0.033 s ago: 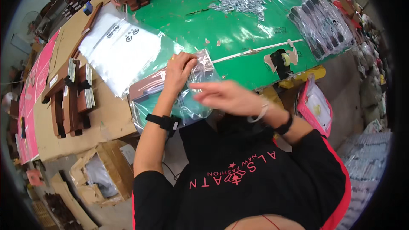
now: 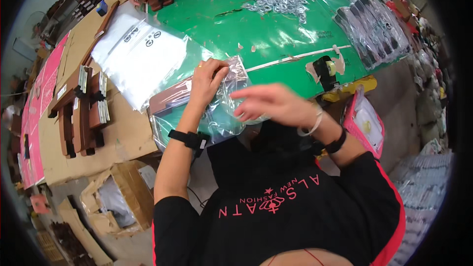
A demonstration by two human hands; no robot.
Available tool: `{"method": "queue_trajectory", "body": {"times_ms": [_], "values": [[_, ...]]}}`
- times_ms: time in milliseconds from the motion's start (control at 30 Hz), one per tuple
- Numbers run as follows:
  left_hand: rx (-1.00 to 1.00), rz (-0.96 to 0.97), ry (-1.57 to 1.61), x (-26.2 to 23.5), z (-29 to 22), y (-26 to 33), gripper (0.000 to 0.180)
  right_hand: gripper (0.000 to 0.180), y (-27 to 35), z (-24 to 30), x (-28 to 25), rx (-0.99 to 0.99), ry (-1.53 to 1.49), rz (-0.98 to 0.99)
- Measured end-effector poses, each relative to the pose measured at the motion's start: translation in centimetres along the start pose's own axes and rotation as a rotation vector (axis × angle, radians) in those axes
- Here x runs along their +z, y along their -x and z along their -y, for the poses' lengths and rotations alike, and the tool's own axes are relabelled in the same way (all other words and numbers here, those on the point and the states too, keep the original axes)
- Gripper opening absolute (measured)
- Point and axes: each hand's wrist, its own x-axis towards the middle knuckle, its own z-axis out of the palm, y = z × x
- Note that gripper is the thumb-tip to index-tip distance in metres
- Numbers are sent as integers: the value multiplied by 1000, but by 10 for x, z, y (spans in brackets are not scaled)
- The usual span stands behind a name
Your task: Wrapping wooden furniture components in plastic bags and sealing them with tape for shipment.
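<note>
Head view: crinkly clear plastic bag (image 2: 227,102)

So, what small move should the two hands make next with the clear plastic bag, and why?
Probably the right hand should come back to grip the clear plastic bag. Only the left hand pinches its top edge over the green table, while the right hand hovers blurred beside it, seemingly empty.
</note>
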Motion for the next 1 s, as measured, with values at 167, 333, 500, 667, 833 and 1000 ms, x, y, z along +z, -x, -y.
{"method": "queue_trajectory", "body": {"times_ms": [167, 333, 500, 667, 833, 1000], "values": [[11, 24, 58, 12, 0, -6, 22, 31, -21, -51, -74, -388, 138, -580], [59, 52, -21, 12, 0, -6, 31, 33, -37, -123, -1, -546, 1208, -298], [68, 79, -57, 9, -1, -3, 34, 28, -1, -129, 12, -551, 911, -334], [66, 66, -27, 6, 1, -7, 36, 33, 10, -114, -17, -65, 688, -799], [54, 220, -117, -3, -7, -5, 51, 64, -4, -128, -13, 14, 678, -654], [140, 274, -138, -11, -8, 7, 55, 49, 2, -110, -22, -232, -7, -509]]}}
